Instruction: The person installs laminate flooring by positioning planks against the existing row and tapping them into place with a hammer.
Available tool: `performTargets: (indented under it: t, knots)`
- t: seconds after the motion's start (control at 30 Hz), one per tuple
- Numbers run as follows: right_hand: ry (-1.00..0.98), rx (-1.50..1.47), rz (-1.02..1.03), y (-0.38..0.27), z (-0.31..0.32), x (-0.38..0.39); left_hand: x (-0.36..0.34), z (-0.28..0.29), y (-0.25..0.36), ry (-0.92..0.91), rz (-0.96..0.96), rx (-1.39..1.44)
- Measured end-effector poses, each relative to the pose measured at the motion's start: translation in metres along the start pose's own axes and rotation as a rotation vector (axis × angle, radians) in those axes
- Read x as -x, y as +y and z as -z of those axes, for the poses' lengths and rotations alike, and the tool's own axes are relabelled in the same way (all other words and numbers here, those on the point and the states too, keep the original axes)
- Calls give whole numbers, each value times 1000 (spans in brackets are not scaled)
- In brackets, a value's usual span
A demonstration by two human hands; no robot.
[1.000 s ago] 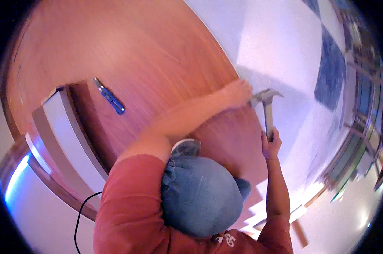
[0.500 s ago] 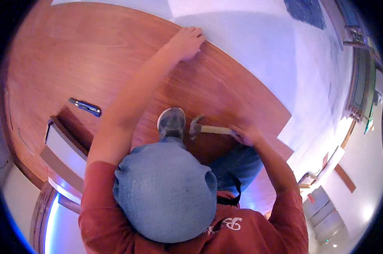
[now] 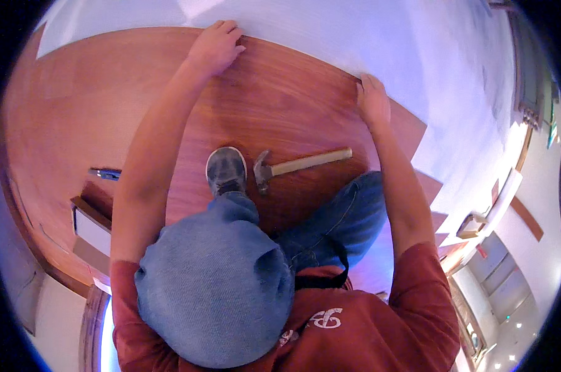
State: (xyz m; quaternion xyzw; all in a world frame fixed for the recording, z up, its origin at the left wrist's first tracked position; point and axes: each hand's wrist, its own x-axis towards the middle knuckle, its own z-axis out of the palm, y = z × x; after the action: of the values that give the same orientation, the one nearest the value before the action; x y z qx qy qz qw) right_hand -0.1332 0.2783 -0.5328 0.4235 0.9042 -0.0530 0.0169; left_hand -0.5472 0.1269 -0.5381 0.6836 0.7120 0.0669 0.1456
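Note:
My left hand (image 3: 217, 48) rests at the far edge of the reddish-brown wood flooring (image 3: 287, 93), fingers bent over the edge and thumb apart. Farther right along that same edge lies my right hand (image 3: 374, 102), its fingertips on the border with the pale underlay (image 3: 318, 28). Neither hand holds a loose thing. A claw hammer (image 3: 308, 162) with a light wooden handle lies on the boards between my shoe and my right forearm, its head toward the shoe.
My grey shoe (image 3: 226, 170) stands on the boards. Left of my left forearm lies a dark utility knife (image 3: 105, 173), partly hidden, with a box-like piece with brown edges (image 3: 91, 226) nearer me. Board ends make steps at right (image 3: 429, 183).
My right hand has let go of the hammer, leaving it on the boards, and has reached forward to the flooring's far edge. The left hand stays at that edge; the view has shifted.

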Motion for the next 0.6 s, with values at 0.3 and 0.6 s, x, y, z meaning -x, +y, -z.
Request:
performTargets:
  t: [0.3,0.6]
  knots:
    - [15,-105,-6,-7,-10,-27,-14,7,-7,-37,12,-23]
    - [-210,-14,-91,3,-14,-7,-17,-5,11,-52,-23,-30]
